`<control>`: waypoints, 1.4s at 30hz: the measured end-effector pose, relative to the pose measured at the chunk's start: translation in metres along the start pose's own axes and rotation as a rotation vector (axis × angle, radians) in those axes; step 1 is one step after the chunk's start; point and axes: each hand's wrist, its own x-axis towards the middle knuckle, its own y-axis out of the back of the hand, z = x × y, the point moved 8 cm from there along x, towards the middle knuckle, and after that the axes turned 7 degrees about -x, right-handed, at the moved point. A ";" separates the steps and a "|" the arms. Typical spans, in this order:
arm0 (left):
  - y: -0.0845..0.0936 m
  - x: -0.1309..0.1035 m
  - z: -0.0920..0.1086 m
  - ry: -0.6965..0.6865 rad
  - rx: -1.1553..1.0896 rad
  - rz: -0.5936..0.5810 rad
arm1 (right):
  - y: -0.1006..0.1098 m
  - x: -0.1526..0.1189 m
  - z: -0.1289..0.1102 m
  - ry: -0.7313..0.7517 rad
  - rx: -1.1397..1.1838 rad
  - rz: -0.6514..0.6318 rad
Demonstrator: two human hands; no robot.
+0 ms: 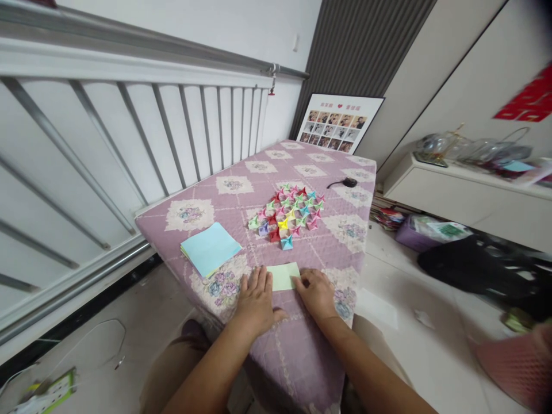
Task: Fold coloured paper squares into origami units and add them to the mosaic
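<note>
A light green piece of paper (282,277), apparently folded to a rectangle, lies on the cloth between my hands. My left hand (257,299) rests flat at its left edge, fingers stretched out and thumb spread. At the right edge, my right hand (317,292) has its fingers curled and its thumb on the paper's corner. Beyond them stands a cluster of small folded paper pieces (283,224) in pink, red, green, yellow, blue and purple. A stack of square coloured paper (211,248), light blue on top, lies to the left.
A floral pink cloth (297,328) covers the table. A small black object with a cord (349,182) lies at the far right. A white radiator (129,132) runs along the left side, and a photo board (338,123) leans behind the table. A cabinet (466,192) stands right.
</note>
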 end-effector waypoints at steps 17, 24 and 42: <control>0.000 0.002 -0.002 -0.011 -0.087 -0.004 | 0.004 -0.004 -0.001 0.039 0.025 0.105; 0.006 -0.003 0.001 -0.034 -0.081 -0.016 | -0.021 -0.033 -0.071 0.578 -0.019 -0.440; 0.025 -0.001 -0.033 0.021 -0.027 0.088 | 0.007 -0.030 -0.018 0.235 -0.185 -0.147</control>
